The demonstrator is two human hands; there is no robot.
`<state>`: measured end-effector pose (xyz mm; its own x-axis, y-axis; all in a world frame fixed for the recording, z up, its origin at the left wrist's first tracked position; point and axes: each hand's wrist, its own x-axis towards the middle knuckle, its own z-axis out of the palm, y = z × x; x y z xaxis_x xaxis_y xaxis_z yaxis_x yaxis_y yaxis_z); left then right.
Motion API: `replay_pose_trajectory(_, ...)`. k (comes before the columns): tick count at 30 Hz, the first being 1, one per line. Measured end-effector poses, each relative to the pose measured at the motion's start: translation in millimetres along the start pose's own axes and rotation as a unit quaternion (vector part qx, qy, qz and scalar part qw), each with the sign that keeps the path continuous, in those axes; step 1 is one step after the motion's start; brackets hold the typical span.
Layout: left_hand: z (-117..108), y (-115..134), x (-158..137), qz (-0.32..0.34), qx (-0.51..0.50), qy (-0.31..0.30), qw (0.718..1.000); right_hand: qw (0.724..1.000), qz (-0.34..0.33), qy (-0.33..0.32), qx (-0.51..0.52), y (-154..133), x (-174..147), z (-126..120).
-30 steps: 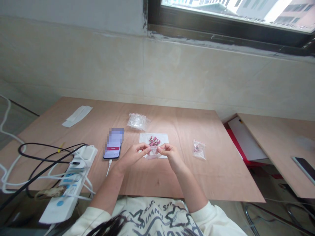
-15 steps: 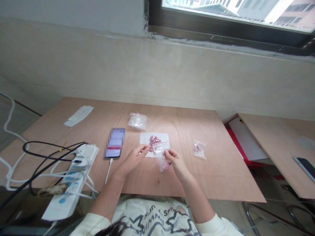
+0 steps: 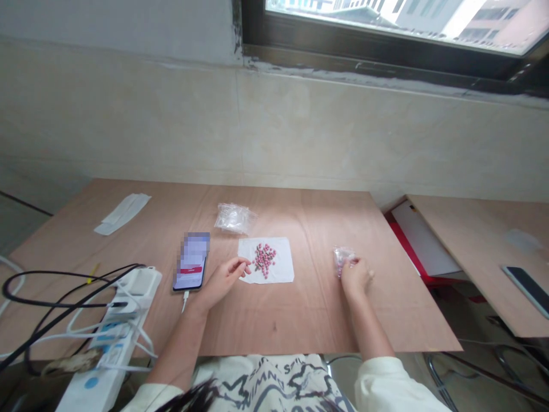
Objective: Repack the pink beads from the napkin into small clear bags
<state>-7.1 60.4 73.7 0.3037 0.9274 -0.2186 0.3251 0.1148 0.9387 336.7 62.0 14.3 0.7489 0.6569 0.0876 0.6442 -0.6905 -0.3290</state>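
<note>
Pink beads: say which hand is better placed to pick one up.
Probably the left hand: it is close beside the pink beads, while the right hand is over at the rightmost bag.

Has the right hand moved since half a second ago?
Yes: judged against the white sheet, the right hand has moved right, away from it, to the clear plastic on the right.

Pieces (image 3: 265, 258) on sheet (image 3: 283, 270); phone (image 3: 191, 262) left, plastic bundle (image 3: 234, 218) behind, bag (image 3: 342, 255) right.
</note>
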Motion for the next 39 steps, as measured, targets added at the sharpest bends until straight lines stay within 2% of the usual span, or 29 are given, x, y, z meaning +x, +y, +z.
replay_pose_trajectory(4,-1.2,0.2,2.2,0.001,-0.001,0.001,1.0,0.999,0.025,0.037,-0.013,-5.0,-5.5,8.9)
replay_pose_trajectory(9,0.2,-2.1,-3.6,-0.003,0.003,-0.002,1.0,1.0,-0.016,-0.008,-0.003,-12.9,-6.8,5.6)
replay_pose_trajectory(11,1.1,-5.7,-6.3,-0.007,0.001,-0.001,1.0,1.0,0.003,-0.008,-0.012,-18.0,-7.4,-1.0)
replay_pose_trajectory(13,1.5,-10.5,-8.7,-0.008,-0.002,0.005,1.0,0.999,0.047,0.027,-0.009,-26.1,-8.3,-8.9)
replay_pose_trajectory(15,1.3,-15.5,-10.5,-0.008,-0.006,0.019,1.0,0.996,0.051,0.067,0.016,-39.8,-11.4,-14.9)
replay_pose_trajectory(16,0.9,-17.7,-11.2,-0.009,-0.008,0.027,1.0,0.996,0.024,0.072,0.037,-49.6,-14.9,-16.3)
replay_pose_trajectory(18,-0.1,-21.2,-12.1,-0.012,-0.012,0.036,0.999,0.992,-0.085,0.034,0.081,-75.9,-27.2,-14.6)
replay_pose_trajectory(20,-1.1,-22.8,-12.4,-0.014,-0.018,0.034,0.999,0.965,-0.215,-0.058,0.141,-109.8,-46.2,-6.9)
replay_pose_trajectory(22,-1.9,-22.3,-12.4,-0.014,-0.022,0.03,0.999,0.926,-0.308,-0.132,0.177,-146.7,-68.5,4.8)
replay_pose_trajectory(24,-2.7,-20.0,-12.3,-0.014,-0.024,0.031,0.999,0.897,-0.361,-0.183,0.178,-180.9,-89.0,17.6)
replay_pose_trajectory(27,-4.7,-15.7,-12.3,-0.022,-0.027,0.029,0.999,0.883,-0.391,-0.218,0.14,-216.7,-108.0,34.1)
replay_pose_trajectory(31,-8.9,-15.2,-11.1,-0.025,-0.036,0.03,0.999,0.879,-0.404,-0.227,0.11,-231.6,-109.1,47.0)
replay_pose_trajectory(34,-11.5,-19.9,-8.0,-0.019,-0.046,0.036,0.998,0.881,-0.389,-0.221,0.151,-227.4,-99.5,47.4)
replay_pose_trajectory(37,-12.0,-22.4,-5.5,-0.01,-0.052,0.04,0.998,0.889,-0.321,-0.194,0.262,-216.9,-87.2,35.3)
replay_pose_trajectory(39,-11.2,-19.9,-5.9,-0.007,-0.056,0.051,0.997,0.873,-0.246,-0.2,0.37,-205.5,-79.9,19.4)
